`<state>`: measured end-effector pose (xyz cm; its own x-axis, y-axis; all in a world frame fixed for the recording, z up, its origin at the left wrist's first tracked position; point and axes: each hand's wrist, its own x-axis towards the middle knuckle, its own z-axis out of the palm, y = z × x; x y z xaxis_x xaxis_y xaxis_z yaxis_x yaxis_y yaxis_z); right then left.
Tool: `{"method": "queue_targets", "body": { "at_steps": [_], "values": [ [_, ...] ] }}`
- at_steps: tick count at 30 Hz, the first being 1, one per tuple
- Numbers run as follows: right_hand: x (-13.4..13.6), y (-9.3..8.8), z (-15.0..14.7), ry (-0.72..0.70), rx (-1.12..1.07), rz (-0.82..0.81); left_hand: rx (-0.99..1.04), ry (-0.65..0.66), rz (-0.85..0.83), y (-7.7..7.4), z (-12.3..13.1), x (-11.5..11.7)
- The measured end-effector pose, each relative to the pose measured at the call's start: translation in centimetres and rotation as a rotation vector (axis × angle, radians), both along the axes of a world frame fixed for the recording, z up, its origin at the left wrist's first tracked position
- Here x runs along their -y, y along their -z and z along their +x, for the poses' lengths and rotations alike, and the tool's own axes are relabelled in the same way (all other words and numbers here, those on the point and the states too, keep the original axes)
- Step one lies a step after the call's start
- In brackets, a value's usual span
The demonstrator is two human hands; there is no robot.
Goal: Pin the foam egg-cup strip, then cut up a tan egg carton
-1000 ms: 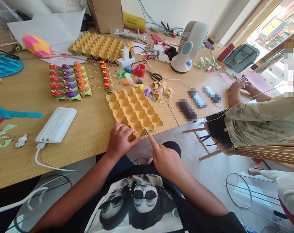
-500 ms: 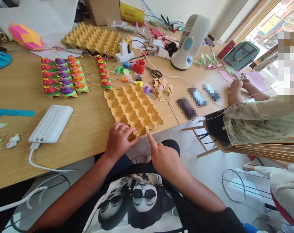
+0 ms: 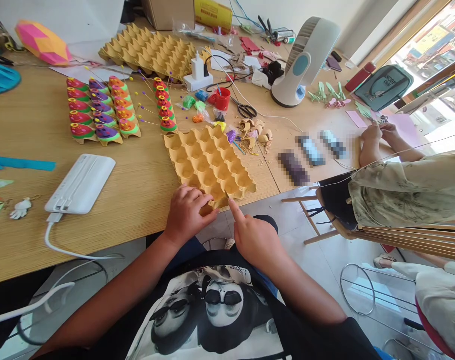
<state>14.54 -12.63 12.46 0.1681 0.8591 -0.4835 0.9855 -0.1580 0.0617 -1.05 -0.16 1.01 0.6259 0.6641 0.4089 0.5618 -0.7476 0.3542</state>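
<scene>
A yellow-brown egg tray (image 3: 208, 162) of moulded pulp lies at the table's front edge, its near end reaching the edge. My left hand (image 3: 188, 212) grips the near left corner, fingers curled over the cups and thumb along the near rim. My right hand (image 3: 255, 237) is closed just in front of that rim, index finger stretched toward a notch between cups. At its fingertip shows the narrow dark tip of a thin tool (image 3: 226, 194); the rest is hidden in the hand.
Painted egg-cup strips (image 3: 105, 110) with pins stand left, a power bank (image 3: 81, 184) nearer. Behind are another egg tray (image 3: 148, 52), a red mug (image 3: 222, 99), scissors (image 3: 246, 109) and a fan (image 3: 304, 62). Tray scraps (image 3: 255, 132) lie right; another person's hands (image 3: 379, 135) work farther right.
The view has shifted slightly, so the table things sit a little more to the right. The dark tip has moved slightly inward along the tray's notch; both hands keep nearly the same pose.
</scene>
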Motion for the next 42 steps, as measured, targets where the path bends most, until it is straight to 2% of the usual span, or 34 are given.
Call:
{"method": "queue_targets", "body": {
  "at_steps": [8,16,23,32,42],
  "values": [
    [0.9,-0.4,0.2,0.005,0.003,-0.036,0.011,-0.005,-0.009,-0.1,0.1,0.1],
    [-0.6,0.4,-0.2,-0.008,0.028,0.017,0.005,-0.014,0.015,-0.2,0.1,0.0],
    [0.6,-0.3,-0.1,0.0,0.0,-0.036,0.002,-0.018,0.004,-0.2,0.1,0.1],
    [-1.3,1.2,0.0,0.011,-0.019,0.044,-0.006,-0.013,-0.007,-0.1,0.0,-0.1],
    [1.3,1.7,-0.6,0.021,0.019,0.015,-0.017,-0.017,0.018,0.0,0.0,0.0]
  ]
}}
